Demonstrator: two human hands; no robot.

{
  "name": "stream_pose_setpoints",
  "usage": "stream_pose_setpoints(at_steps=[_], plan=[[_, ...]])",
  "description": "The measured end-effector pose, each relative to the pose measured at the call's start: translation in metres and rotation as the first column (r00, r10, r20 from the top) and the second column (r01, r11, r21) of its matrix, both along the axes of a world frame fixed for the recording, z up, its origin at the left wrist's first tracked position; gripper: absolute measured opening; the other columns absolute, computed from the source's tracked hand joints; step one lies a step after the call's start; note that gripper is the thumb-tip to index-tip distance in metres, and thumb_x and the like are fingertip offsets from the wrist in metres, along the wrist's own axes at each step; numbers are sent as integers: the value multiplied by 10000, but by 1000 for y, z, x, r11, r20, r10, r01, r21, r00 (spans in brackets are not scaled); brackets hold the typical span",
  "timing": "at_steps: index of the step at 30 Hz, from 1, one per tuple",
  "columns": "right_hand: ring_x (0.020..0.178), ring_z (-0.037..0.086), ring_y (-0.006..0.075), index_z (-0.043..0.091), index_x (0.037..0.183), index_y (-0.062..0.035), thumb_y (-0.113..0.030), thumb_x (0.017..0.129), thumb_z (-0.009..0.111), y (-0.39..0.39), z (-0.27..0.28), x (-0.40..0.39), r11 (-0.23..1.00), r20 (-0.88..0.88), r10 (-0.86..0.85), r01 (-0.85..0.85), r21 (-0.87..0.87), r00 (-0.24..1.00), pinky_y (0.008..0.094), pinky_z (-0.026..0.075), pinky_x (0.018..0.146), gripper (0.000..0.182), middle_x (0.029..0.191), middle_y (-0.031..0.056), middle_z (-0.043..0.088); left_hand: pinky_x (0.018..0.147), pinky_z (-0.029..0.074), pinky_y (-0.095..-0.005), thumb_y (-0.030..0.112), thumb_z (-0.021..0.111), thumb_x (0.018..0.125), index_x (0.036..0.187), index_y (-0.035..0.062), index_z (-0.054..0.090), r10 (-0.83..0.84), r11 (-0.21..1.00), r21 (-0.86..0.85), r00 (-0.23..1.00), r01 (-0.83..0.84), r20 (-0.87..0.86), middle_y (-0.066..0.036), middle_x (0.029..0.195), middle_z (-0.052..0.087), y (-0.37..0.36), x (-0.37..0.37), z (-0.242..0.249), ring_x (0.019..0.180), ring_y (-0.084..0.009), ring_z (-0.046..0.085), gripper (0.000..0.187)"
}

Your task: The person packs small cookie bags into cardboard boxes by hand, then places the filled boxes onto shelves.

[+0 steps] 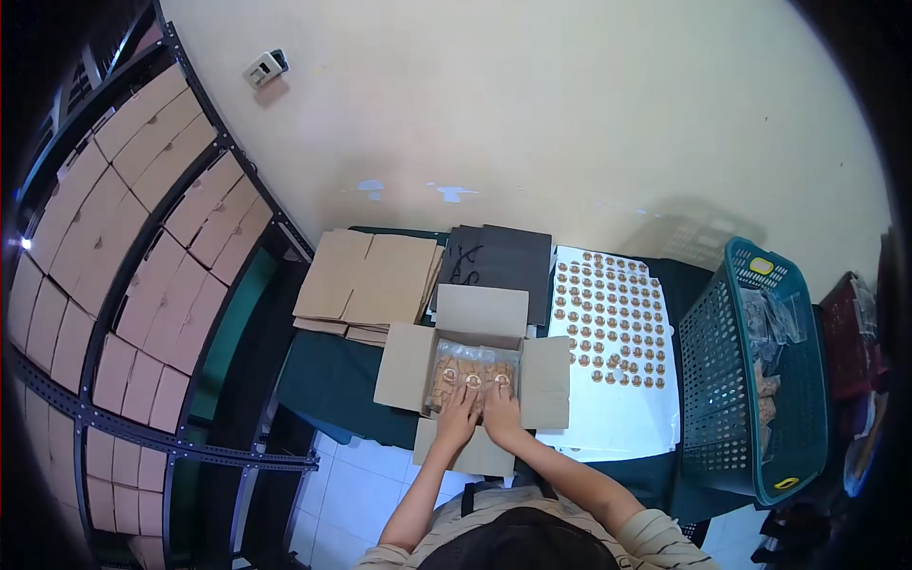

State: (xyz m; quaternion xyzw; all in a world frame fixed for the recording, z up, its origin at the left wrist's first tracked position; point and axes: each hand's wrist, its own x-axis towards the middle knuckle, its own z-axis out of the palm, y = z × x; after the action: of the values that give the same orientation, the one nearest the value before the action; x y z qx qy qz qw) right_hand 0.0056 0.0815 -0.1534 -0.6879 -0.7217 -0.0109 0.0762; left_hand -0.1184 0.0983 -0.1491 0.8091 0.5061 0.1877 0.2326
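Note:
An open cardboard box (546, 382) stands at the table's front edge with its flaps folded outward. Inside it lie clear plastic packs of brown pieces (446, 373) with round labels. My left hand (458, 418) rests on the packs at the left, its fingers stretched forward. Beside it, my right hand (500, 412) lies on the packs at the right, fingers also extended. Both hands press flat on the packs without gripping any, and the two hands are close together.
Flattened cardboard (366, 275) and dark folded sheets (518, 256) lie behind the box. Right of it are white sheets of round stickers (617, 418) and a green basket (717, 399) holding plastic packs. A shelf rack (123, 432) with cartons stands left.

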Motion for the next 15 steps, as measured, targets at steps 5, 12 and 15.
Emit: stream_pose_setpoints(at_steps=[5, 12, 15], plan=[[1107, 426, 367, 486, 1133, 40, -162, 739, 588, 23, 11, 26, 939, -375, -1, -128, -318, 927, 437, 432, 850, 454, 1243, 217, 415, 991, 330, -390, 194, 542, 828, 1188, 42, 511, 0, 1000, -28, 992, 3, 127, -205, 1315, 392, -1, -10, 3, 1207, -354, 381, 392], [1139, 379, 391, 482, 1152, -41, -166, 687, 647, -32, 70, 78, 992, -490, -50, 101, 77, 870, 477, 322, 930, 509, 1208, 236, 420, 926, 358, -419, 84, 566, 779, 1030, 18, 557, 248, 946, 134, 924, -296, 292, -172, 1114, 510, -27, -58, 36, 1051, -356, 466, 260], [1155, 332, 390, 404, 1214, -38, -185, 621, 714, -60, 47, 117, 918, -559, -330, 396, -2, 761, 454, 302, 951, 685, 1255, 244, 330, 904, 380, -393, 65, 570, 777, 1082, 17, 522, 362, 899, 113, 865, -422, 348, -173, 1121, 492, -39, -89, 27, 1038, -342, 472, 312]])
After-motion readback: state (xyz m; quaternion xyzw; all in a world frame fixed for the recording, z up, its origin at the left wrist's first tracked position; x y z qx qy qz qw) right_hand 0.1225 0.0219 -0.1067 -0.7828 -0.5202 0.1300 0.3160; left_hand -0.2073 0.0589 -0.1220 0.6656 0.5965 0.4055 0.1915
